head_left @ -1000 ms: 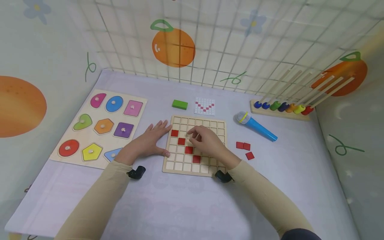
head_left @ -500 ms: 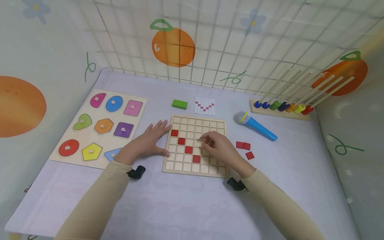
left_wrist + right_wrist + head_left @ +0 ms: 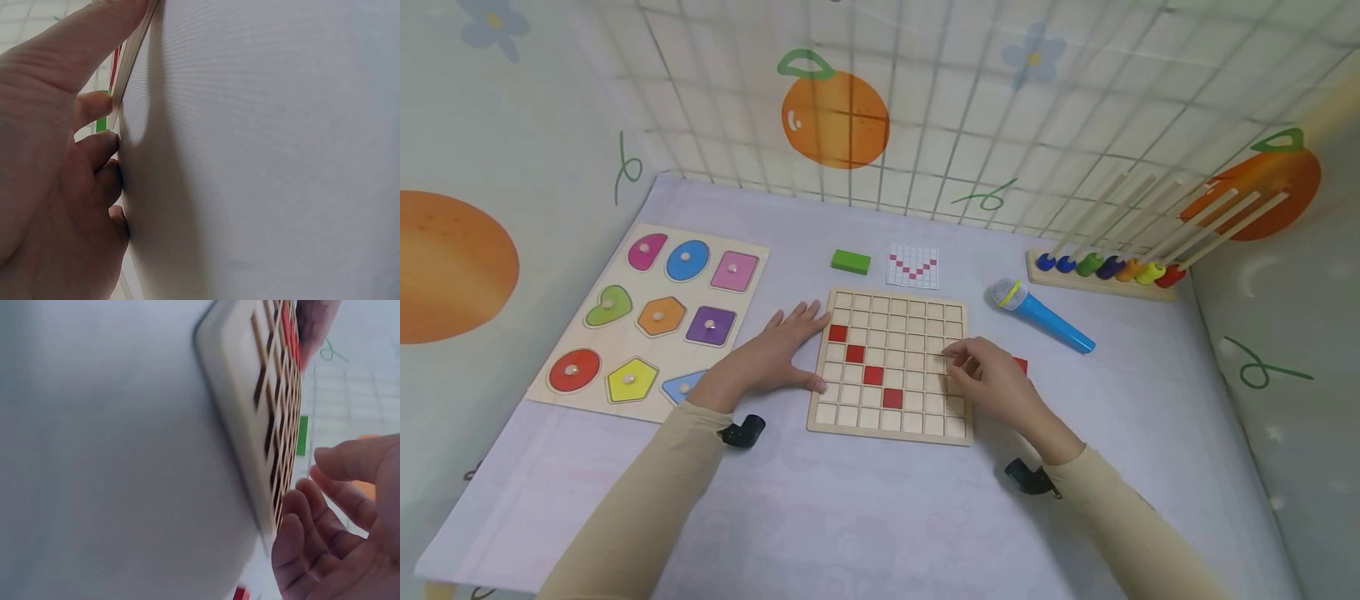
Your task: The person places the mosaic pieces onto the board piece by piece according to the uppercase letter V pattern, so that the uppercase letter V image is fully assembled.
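A wooden grid board point(image 3: 850, 419) lies flat on the table, with several red square tiles point(image 3: 873, 376) set in its cells in a descending diagonal. My left hand point(image 3: 775, 354) rests at the board's left edge, fingers spread, thumb and index finger touching the rim. Over the right edge of the board hovers my right hand point(image 3: 992, 375), fingers loosely bent. In the right wrist view its thumb point(image 3: 350, 459) stands apart from the fingers and nothing is between them. A loose red tile point(image 3: 1020, 365) peeks out behind that hand, which hides the others from the head view.
Behind the board lie a green block point(image 3: 851, 262) and a pattern card point(image 3: 913, 266) with a red V. A blue toy microphone point(image 3: 1045, 317) and a bead rack point(image 3: 1105, 279) are at the right. A knobbed shape puzzle point(image 3: 647, 342) lies at the left.
My right hand has moved right across the board, from near the red tiles to its right edge, now covering most of the loose tiles. My left hand stays put.
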`<state>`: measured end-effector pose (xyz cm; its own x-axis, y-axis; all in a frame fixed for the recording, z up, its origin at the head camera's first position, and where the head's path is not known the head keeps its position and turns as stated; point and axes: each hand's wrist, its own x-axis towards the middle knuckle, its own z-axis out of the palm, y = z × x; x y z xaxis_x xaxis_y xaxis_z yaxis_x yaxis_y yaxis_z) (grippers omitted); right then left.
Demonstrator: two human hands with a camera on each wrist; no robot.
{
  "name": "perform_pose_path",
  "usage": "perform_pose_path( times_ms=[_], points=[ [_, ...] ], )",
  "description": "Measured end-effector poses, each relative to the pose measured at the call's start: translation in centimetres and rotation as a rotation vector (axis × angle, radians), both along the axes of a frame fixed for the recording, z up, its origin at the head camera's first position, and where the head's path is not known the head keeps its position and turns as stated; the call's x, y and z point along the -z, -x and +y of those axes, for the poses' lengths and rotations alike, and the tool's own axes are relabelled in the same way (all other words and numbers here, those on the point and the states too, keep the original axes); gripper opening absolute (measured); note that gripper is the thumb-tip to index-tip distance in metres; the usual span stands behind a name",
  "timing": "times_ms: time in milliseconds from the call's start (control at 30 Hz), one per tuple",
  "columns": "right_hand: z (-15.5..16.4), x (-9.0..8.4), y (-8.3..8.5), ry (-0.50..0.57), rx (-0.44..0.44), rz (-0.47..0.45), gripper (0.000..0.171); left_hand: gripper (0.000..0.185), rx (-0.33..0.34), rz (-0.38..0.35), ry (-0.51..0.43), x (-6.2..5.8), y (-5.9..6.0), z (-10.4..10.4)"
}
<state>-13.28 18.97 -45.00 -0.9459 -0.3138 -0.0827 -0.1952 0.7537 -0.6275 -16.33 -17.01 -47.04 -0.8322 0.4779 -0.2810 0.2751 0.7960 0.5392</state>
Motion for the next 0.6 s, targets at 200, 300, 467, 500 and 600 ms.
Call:
perform_pose_path(
  times_ms=[200, 300, 467, 500, 600],
  points=[
    [2.5, 0.3, 0.0, -0.051, 0.035, 0.053, 0.026, 0.116, 0.002, 0.003, 0.005, 0.1, 0.1, 0.1],
    [3.7, 0.3, 0.0, -0.080, 0.060, 0.059, 0.027, 0.116, 0.002, 0.003, 0.005, 0.1, 0.1, 0.0],
    [5.1, 0.3, 0.3, -0.127, 0.102, 0.045, 0.030, 0.116, -0.002, 0.002, 0.006, -0.1, 0.0, 0.1],
    [5.4, 0.3, 0.3, -0.133, 0.107, 0.043, 0.030, 0.116, -0.002, 0.002, 0.006, -0.1, 0.0, 0.1],
    [5.9, 0.4, 0.4, -0.154, 0.114, 0.043, 0.032, 0.116, -0.001, 0.001, 0.004, -0.2, 0.0, 0.1]
  ],
)
